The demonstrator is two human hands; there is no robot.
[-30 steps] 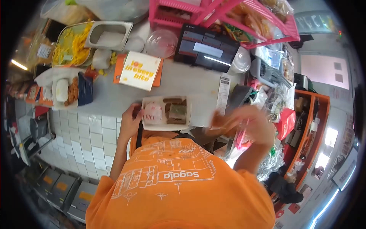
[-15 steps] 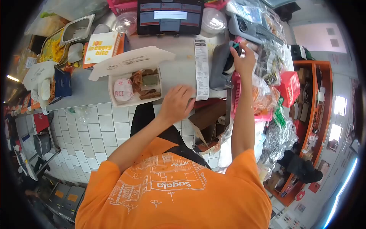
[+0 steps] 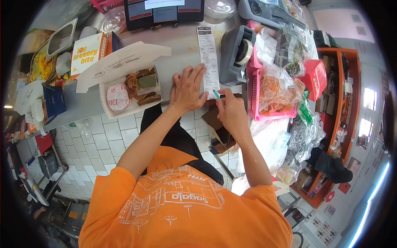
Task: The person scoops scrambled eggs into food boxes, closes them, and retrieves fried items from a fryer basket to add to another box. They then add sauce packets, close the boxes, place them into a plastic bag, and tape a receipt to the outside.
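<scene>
A long printed receipt [image 3: 208, 53] lies on the metal table beside the grey tape dispenser [image 3: 235, 58]. My left hand [image 3: 188, 89] rests with fingers spread at the receipt's left edge. In my right hand [image 3: 232, 111] is a thin teal pen [image 3: 216, 94], its tip at the receipt's lower end. To the left, an open cardboard box [image 3: 128, 108] holds a round wrapped rice pack [image 3: 118, 97] and brown food pieces [image 3: 148, 98] with a green piece among them.
A tablet [image 3: 165, 14] stands at the back. On the right are a pink basket [image 3: 274, 116] of bagged food and a red box [image 3: 313, 79]. A printed white box [image 3: 87, 53], a metal tray [image 3: 62, 37] and a blue box [image 3: 53, 100] are at left.
My right hand has come down from the tape dispenser to the receipt's lower end with the teal pen. My left hand now reaches the receipt's edge. The whole view has shifted.
</scene>
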